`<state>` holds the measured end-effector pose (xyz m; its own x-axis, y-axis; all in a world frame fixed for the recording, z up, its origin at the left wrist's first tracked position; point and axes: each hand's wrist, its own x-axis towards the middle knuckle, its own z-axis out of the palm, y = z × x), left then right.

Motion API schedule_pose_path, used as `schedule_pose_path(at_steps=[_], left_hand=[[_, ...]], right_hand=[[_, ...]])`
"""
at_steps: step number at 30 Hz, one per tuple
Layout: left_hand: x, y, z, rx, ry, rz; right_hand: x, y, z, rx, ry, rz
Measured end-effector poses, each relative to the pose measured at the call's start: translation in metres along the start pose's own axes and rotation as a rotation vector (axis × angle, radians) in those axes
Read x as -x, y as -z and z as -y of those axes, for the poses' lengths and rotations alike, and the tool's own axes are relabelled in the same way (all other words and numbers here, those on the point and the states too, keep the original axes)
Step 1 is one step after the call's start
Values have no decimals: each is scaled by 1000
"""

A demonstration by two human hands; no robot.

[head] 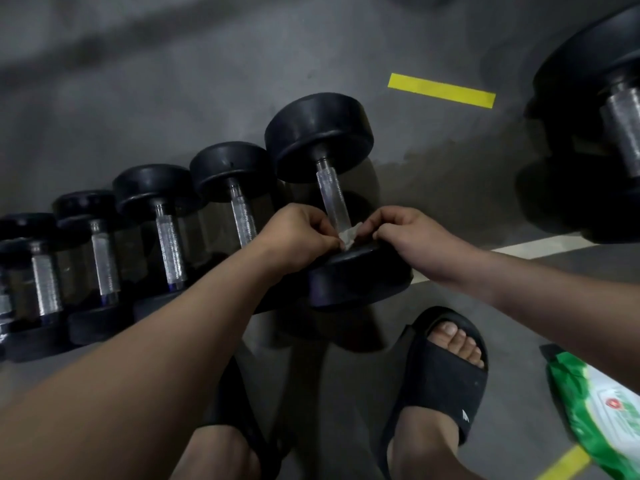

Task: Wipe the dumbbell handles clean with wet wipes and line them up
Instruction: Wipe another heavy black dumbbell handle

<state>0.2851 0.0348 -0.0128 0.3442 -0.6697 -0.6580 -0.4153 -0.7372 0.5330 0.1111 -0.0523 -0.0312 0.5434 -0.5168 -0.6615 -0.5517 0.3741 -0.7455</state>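
Several black dumbbells lie side by side in a row on the grey floor, growing larger toward the right. The largest dumbbell point(322, 136) ends the row, and its knurled metal handle point(329, 195) runs down toward me. Over the near end of that handle my left hand point(298, 233) and my right hand point(401, 230) both pinch a small white wet wipe point(349, 236), stretched between their fingertips just above the dumbbell's near head point(356, 278). The smaller dumbbells' handles point(242, 216) shine to the left.
Another big dumbbell point(595, 109) lies apart at the far right. A green and white pack of wet wipes point(602, 420) rests on the floor at the lower right. My feet in black slides point(440, 372) stand below. Yellow tape point(441, 90) and a pale line point(540, 245) mark the floor.
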Motion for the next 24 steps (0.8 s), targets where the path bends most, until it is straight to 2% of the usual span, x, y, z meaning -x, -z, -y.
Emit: schedule_pose_path(at_steps=[3, 7, 11, 16, 24], left_hand=[[0, -6, 8, -11, 38, -80], [0, -18, 8, 233, 127, -188], [3, -16, 9, 217, 1, -236], [6, -10, 10, 49, -252, -160], [5, 9, -5, -226, -368, 77]], right_hand=[[1, -1, 0, 42, 0, -12], [0, -2, 0, 54, 1, -29], [0, -3, 1, 63, -6, -29], [0, -4, 1, 84, -2, -28], [1, -4, 3, 112, 15, -47]])
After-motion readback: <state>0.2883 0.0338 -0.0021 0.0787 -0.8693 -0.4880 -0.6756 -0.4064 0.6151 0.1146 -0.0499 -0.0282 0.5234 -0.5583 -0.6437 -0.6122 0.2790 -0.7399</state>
